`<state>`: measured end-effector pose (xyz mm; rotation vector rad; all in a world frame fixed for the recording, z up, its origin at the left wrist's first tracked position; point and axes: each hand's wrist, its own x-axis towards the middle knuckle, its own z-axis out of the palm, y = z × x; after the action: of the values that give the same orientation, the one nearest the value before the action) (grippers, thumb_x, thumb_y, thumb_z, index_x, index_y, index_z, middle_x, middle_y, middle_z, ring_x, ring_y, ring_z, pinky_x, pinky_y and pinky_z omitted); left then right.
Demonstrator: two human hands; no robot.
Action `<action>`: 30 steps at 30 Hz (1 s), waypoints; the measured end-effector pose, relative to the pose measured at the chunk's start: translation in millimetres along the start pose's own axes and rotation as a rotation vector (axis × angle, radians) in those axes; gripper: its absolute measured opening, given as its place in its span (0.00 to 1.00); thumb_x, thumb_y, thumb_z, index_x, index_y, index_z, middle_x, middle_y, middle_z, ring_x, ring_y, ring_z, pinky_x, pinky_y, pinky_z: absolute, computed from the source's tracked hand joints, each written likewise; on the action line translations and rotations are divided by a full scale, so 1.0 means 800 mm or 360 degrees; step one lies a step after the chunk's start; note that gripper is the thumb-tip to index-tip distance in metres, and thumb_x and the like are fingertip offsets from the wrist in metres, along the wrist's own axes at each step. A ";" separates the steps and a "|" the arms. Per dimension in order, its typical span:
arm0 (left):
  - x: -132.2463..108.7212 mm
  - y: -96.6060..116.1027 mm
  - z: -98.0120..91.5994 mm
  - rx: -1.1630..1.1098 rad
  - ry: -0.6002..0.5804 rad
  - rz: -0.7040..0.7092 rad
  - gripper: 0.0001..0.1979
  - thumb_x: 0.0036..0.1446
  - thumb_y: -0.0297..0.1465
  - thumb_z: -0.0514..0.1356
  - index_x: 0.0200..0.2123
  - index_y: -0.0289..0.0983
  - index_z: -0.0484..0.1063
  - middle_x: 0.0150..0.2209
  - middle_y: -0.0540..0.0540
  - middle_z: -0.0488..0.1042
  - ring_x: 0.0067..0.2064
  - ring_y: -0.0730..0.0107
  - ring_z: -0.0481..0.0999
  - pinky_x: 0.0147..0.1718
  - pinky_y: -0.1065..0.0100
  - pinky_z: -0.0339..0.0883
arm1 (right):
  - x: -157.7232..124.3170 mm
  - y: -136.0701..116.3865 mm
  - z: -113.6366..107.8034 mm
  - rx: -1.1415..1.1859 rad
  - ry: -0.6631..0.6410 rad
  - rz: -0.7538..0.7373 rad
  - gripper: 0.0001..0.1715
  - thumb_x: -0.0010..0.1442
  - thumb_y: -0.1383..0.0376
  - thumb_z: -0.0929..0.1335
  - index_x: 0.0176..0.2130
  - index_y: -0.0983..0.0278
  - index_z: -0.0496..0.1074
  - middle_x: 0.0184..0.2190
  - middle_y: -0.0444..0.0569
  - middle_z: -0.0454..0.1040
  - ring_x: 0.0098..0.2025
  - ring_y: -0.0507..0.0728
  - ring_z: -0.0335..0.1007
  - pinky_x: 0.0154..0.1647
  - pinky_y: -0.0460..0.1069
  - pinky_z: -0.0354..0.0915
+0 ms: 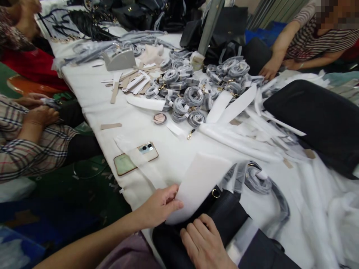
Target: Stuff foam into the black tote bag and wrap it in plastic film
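My left hand pinches the near edge of a white foam sheet that curls over a black leather bag at the table's near edge. On that same bag, just below the sheet, lies my right hand, its fingers bent and pressed against the leather. A gold ring of the bag shows beside the sheet. A wrapped grey strap lies to the right of the bag.
A phone lies left of the foam sheet on the white-covered table. Several rolled grey wrapped straps and white foam strips fill the middle. A large black bag lies right. Other people sit at left and far right.
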<state>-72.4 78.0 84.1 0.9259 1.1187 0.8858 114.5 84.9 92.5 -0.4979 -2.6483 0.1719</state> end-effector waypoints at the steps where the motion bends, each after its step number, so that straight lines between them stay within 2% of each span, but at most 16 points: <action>1: 0.000 0.000 -0.001 0.0117 -0.0004 -0.0020 0.10 0.56 0.36 0.58 0.38 0.36 0.68 0.27 0.53 0.67 0.32 0.72 0.67 0.33 0.71 0.60 | -0.001 0.000 0.001 0.0014 0.0007 -0.0001 0.15 0.64 0.74 0.59 0.29 0.66 0.67 0.21 0.43 0.60 0.26 0.52 0.52 0.40 0.53 0.54; 6: -0.004 0.005 0.001 0.0395 -0.0004 -0.0089 0.07 0.55 0.34 0.57 0.30 0.36 0.65 0.23 0.56 0.61 0.27 0.75 0.60 0.26 0.73 0.53 | -0.006 0.003 0.003 0.0023 -0.0048 0.0011 0.15 0.65 0.74 0.59 0.29 0.65 0.68 0.21 0.43 0.61 0.26 0.52 0.52 0.40 0.53 0.54; 9: -0.013 0.003 0.011 0.0447 0.0069 -0.0147 0.09 0.55 0.34 0.56 0.26 0.37 0.61 0.21 0.57 0.57 0.24 0.77 0.56 0.23 0.72 0.48 | -0.008 0.003 0.005 0.0024 -0.0045 0.0004 0.15 0.65 0.74 0.59 0.28 0.65 0.67 0.22 0.43 0.61 0.26 0.52 0.52 0.40 0.53 0.54; 12: -0.024 -0.004 0.022 0.0677 0.0133 -0.0158 0.13 0.57 0.33 0.55 0.22 0.37 0.57 0.19 0.57 0.54 0.24 0.77 0.55 0.23 0.71 0.46 | -0.009 0.001 0.007 0.0006 -0.0039 0.0028 0.17 0.66 0.73 0.58 0.27 0.64 0.66 0.22 0.42 0.61 0.26 0.52 0.53 0.41 0.53 0.54; 14: -0.030 -0.011 0.026 0.0855 0.0131 -0.0143 0.14 0.59 0.33 0.53 0.22 0.37 0.57 0.19 0.57 0.55 0.24 0.77 0.57 0.24 0.71 0.47 | -0.009 -0.001 0.007 -0.0006 -0.0040 0.0036 0.18 0.66 0.73 0.57 0.27 0.64 0.65 0.22 0.42 0.61 0.26 0.52 0.53 0.41 0.53 0.54; 19: -0.031 -0.037 0.024 0.1164 0.0029 -0.0001 0.12 0.62 0.32 0.49 0.25 0.38 0.60 0.22 0.53 0.65 0.26 0.74 0.66 0.26 0.70 0.51 | -0.008 0.003 0.002 -0.0061 -0.0120 -0.0038 0.15 0.67 0.71 0.58 0.30 0.65 0.66 0.23 0.43 0.63 0.26 0.52 0.55 0.40 0.53 0.55; 22: -0.028 -0.048 0.023 0.1337 -0.0013 0.0069 0.12 0.62 0.31 0.48 0.26 0.38 0.63 0.24 0.51 0.70 0.27 0.71 0.70 0.27 0.70 0.53 | 0.000 0.019 -0.008 -0.0122 -0.0243 -0.0093 0.13 0.66 0.60 0.62 0.33 0.64 0.68 0.28 0.45 0.67 0.31 0.54 0.61 0.43 0.54 0.57; 24: -0.027 -0.049 0.023 0.1365 -0.0040 0.0100 0.13 0.63 0.31 0.47 0.27 0.38 0.65 0.26 0.50 0.73 0.28 0.71 0.72 0.28 0.71 0.57 | 0.010 0.034 -0.018 -0.0198 -0.0336 -0.0179 0.20 0.62 0.49 0.64 0.34 0.64 0.68 0.40 0.51 0.71 0.44 0.58 0.64 0.51 0.57 0.57; 26: -0.027 -0.047 0.024 0.1356 -0.0051 0.0127 0.14 0.64 0.31 0.47 0.28 0.38 0.67 0.27 0.50 0.74 0.29 0.72 0.73 0.29 0.73 0.59 | 0.023 0.050 -0.028 -0.0268 -0.0445 -0.0251 0.30 0.56 0.40 0.64 0.35 0.64 0.68 0.51 0.56 0.68 0.57 0.64 0.56 0.59 0.64 0.49; 28: -0.029 -0.046 0.025 0.1378 -0.0029 0.0157 0.15 0.64 0.32 0.47 0.28 0.38 0.68 0.26 0.50 0.75 0.28 0.72 0.73 0.29 0.74 0.62 | 0.033 0.063 -0.037 -0.0289 -0.0542 -0.0258 0.36 0.50 0.35 0.62 0.33 0.64 0.67 0.48 0.57 0.68 0.60 0.67 0.53 0.62 0.70 0.42; 30: -0.034 -0.052 0.027 0.1430 0.0042 0.0211 0.16 0.65 0.31 0.46 0.30 0.38 0.70 0.26 0.50 0.76 0.28 0.71 0.75 0.30 0.74 0.65 | 0.038 0.072 -0.041 -0.0299 -0.0603 -0.0227 0.37 0.48 0.33 0.62 0.31 0.64 0.67 0.40 0.53 0.71 0.54 0.65 0.59 0.63 0.71 0.41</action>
<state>-52.4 34.5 58.8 1.7346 1.5197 0.4709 121.8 151.2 122.2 -0.3613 -3.0776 -0.0321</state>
